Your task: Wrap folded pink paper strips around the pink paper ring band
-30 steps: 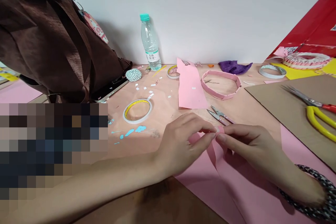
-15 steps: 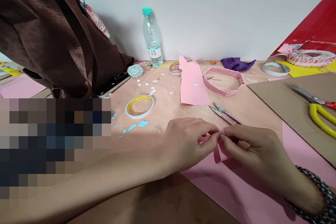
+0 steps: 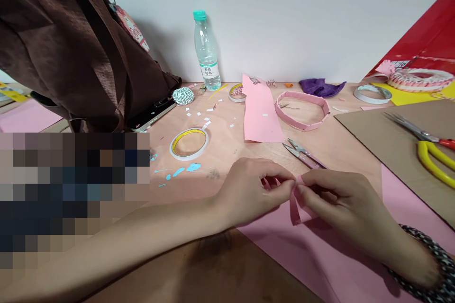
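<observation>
Fingertip to fingertip, my two hands meet over a large pink sheet (image 3: pixel 284 255). My left hand (image 3: pixel 254 189) pinches one end of a folded pink paper strip (image 3: pixel 295 212), its thumb and forefinger closed. My right hand (image 3: pixel 341 208) is closed on the same strip, thumb against forefinger, and a loop of the strip hangs below the fingertips. The fingers hide much of the strip. Just beyond my right hand lie small thread snips (image 3: pixel 305 154). A torn-edged pink paper piece (image 3: pixel 262 113) and a pink paper ring (image 3: pixel 302 125) lie farther back.
A roll of double-sided tape (image 3: pixel 189 144) lies left of centre among white scraps. Behind are a water bottle (image 3: pixel 206 52), a ball of twine (image 3: pixel 183 96) and purple cloth (image 3: pixel 322 87). A brown bag (image 3: pixel 71 42) stands left. Yellow-handled scissors (image 3: pixel 435 161) rest on cardboard (image 3: pixel 377 125) at right.
My left fingertips have shifted slightly left, away from the right ones. More of the pink strip shows below my right thumb. The things on the table have stayed put.
</observation>
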Tool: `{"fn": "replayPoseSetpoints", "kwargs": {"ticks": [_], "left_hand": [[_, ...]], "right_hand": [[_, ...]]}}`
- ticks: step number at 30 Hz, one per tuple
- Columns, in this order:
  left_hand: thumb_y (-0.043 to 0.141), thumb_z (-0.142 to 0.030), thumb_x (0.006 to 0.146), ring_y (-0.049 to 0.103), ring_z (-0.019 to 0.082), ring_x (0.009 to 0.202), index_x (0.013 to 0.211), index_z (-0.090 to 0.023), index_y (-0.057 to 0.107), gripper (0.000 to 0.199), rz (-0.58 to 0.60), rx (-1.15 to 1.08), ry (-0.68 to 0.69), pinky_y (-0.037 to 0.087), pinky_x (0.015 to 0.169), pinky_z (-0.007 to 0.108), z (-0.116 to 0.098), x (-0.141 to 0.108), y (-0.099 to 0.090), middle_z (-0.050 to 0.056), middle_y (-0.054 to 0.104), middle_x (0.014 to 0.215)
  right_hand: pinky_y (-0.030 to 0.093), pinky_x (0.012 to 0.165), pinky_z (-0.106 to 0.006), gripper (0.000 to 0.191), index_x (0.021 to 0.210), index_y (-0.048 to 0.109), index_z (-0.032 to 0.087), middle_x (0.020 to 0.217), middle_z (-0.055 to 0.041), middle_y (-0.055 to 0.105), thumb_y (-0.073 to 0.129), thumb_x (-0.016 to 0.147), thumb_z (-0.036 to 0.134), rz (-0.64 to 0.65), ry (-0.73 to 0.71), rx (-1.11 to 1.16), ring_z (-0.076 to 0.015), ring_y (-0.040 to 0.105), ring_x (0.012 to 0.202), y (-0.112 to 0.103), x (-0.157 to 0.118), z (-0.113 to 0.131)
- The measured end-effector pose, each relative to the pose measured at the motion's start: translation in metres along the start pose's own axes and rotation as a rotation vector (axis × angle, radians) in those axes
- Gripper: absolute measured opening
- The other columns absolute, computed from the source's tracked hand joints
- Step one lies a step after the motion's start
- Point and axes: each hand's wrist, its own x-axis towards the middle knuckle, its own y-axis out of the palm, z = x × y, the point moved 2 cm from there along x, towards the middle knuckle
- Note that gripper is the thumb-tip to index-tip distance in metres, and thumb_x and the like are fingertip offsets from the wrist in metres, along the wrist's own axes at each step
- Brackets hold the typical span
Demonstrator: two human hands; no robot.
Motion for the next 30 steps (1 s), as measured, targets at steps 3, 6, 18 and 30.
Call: {"fn": "replayPoseSetpoints", "kwargs": {"ticks": [3, 6, 18, 30], "left_hand": [[0.059, -0.013, 0.078, 0.062, 0.011, 0.064, 0.078, -0.017, 0.073, 0.015, 0.023, -0.090, -0.046, 0.047, 0.058, 0.020, 0.002, 0.002, -0.001, 0.000, 0.071, 0.071], [0.056, -0.022, 0.085, 0.060, 0.011, 0.065, 0.078, -0.016, 0.070, 0.016, 0.033, -0.273, -0.122, 0.047, 0.058, 0.021, 0.005, 0.006, -0.003, 0.002, 0.068, 0.074], [0.065, -0.012, 0.073, 0.054, 0.006, 0.061, 0.081, -0.018, 0.053, 0.016, 0.061, -0.629, -0.213, 0.043, 0.055, 0.018, 0.008, 0.007, 0.002, -0.004, 0.057, 0.072], [0.067, -0.014, 0.071, 0.057, 0.007, 0.054, 0.077, -0.021, 0.039, 0.029, 0.043, -0.772, -0.293, 0.044, 0.050, 0.018, 0.009, 0.009, 0.004, -0.006, 0.059, 0.066]], "right_hand": [[0.030, 0.047, -0.023, 0.036, 0.064, 0.055, 0.018, 0.055, 0.0011, 0.047, 0.046, 0.094, 0.035, 0.040, 0.071, 0.094, -0.0113, 0.040, 0.051, -0.001, 0.001, -0.002], [0.036, 0.050, -0.023, 0.034, 0.072, 0.057, 0.019, 0.063, -0.0001, 0.052, 0.046, 0.095, 0.041, 0.049, 0.166, 0.257, -0.0127, 0.046, 0.057, -0.003, 0.004, -0.006], [0.037, 0.049, -0.021, 0.037, 0.072, 0.060, 0.020, 0.064, 0.0002, 0.055, 0.055, 0.089, 0.052, 0.127, 0.260, 0.392, -0.0127, 0.049, 0.058, 0.001, 0.006, -0.008], [0.043, 0.052, -0.025, 0.044, 0.069, 0.060, 0.019, 0.071, -0.0034, 0.060, 0.046, 0.094, 0.053, 0.141, 0.212, 0.414, -0.0165, 0.054, 0.065, -0.003, 0.006, -0.010]]}}
